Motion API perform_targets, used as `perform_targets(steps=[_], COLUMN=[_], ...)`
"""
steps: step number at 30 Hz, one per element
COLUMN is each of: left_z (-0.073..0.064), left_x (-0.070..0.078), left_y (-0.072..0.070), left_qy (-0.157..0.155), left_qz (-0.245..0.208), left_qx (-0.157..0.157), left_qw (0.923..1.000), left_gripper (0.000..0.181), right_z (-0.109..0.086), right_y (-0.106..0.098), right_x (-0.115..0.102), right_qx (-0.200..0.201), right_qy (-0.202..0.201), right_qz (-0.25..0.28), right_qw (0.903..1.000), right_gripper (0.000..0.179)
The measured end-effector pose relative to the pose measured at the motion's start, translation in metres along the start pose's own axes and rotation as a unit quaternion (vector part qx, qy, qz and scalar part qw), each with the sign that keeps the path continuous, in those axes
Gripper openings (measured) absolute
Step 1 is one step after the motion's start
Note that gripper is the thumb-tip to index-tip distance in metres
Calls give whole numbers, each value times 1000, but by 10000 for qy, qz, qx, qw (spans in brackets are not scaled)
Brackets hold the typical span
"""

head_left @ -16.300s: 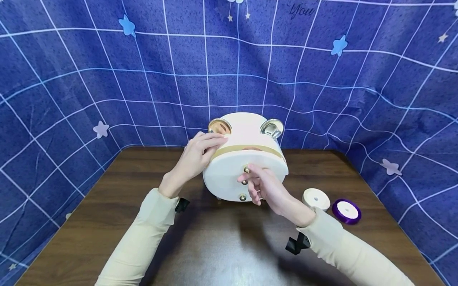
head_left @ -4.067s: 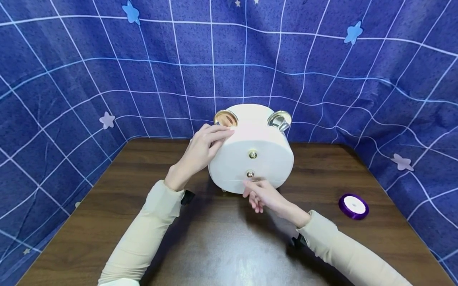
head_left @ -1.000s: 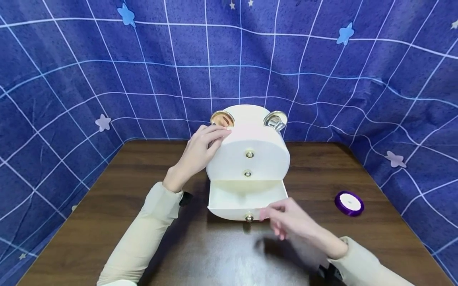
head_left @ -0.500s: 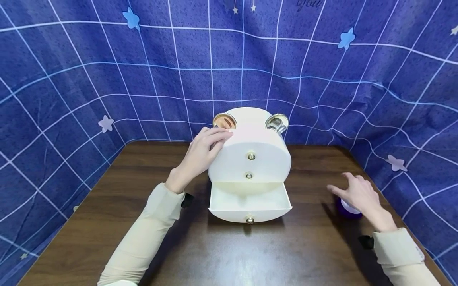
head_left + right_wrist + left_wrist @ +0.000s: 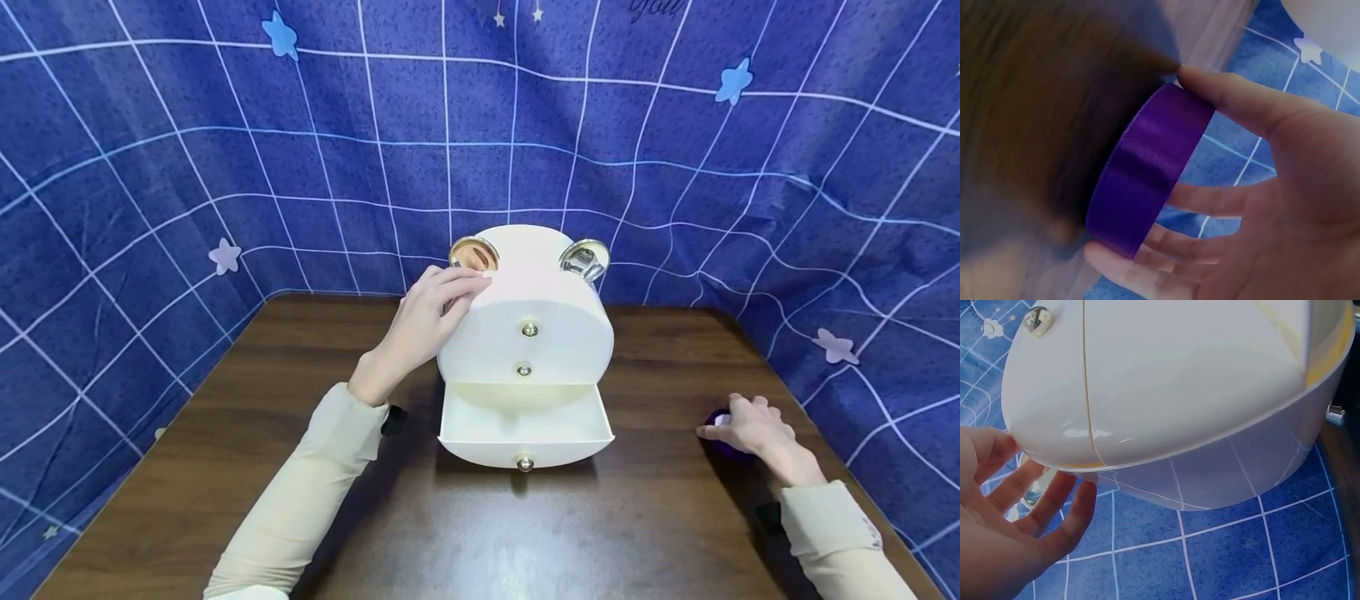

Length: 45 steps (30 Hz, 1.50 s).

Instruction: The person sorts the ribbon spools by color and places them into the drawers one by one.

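Note:
A white rounded drawer box [image 5: 555, 342] with gold knobs and two round metallic ears stands mid-table. Its bottom drawer [image 5: 525, 452] is pulled out, with the white inside showing. My left hand [image 5: 431, 312] rests on the box's upper left, beside the left ear [image 5: 471, 252]. In the left wrist view, that hand's thumb and fingertips touch the rounded edge. At the right, my right hand [image 5: 757, 429] holds a purple ribbon roll [image 5: 1147, 169] between thumb and fingers. From the head view, most of the roll [image 5: 722, 418] is hidden beneath the hand.
The brown wooden table [image 5: 360, 517] carries everything. Close behind it and along its sides hangs a blue cloth [image 5: 390, 108] with white grid lines and stars. The right ear [image 5: 585, 260] sticks out from the box top.
The white roll left the table between the first two frames, and the gap at the top drawer closed. Then the bottom drawer came out. My right hand left its knob and grasped the purple roll.

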<state>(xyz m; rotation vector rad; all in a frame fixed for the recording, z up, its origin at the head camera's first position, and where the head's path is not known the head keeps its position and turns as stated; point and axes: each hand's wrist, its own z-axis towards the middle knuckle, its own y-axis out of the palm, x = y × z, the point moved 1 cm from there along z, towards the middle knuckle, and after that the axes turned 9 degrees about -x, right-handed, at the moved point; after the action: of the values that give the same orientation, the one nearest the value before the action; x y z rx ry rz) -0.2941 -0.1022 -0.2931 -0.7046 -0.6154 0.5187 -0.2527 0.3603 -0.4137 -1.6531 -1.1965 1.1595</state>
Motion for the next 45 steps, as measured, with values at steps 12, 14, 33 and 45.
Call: perform_targets(steps=[12, 14, 33, 45], left_z=[0, 0, 0, 0], left_x=[3, 3, 3, 3], left_y=[-1, 0, 0, 0], left_qy=[-65, -71, -79, -61], left_qz=[-25, -32, 0, 56], left_qx=[-17, -20, -19, -15], left_qw=[10000, 10000, 10000, 10000], left_gripper=[26, 26, 26, 26], right_z=[-15, -21, -58, -61], right_y=[-13, -16, -26, -2], right_x=[-43, -55, -151, -189], right_qx=[1027, 1208, 1873, 2005], right_qy=[-791, -991, -2213, -2738], right_qz=[-70, -22, 187, 416], right_qw=[9915, 9877, 9569, 9397], right_gripper=[73, 77, 68, 61])
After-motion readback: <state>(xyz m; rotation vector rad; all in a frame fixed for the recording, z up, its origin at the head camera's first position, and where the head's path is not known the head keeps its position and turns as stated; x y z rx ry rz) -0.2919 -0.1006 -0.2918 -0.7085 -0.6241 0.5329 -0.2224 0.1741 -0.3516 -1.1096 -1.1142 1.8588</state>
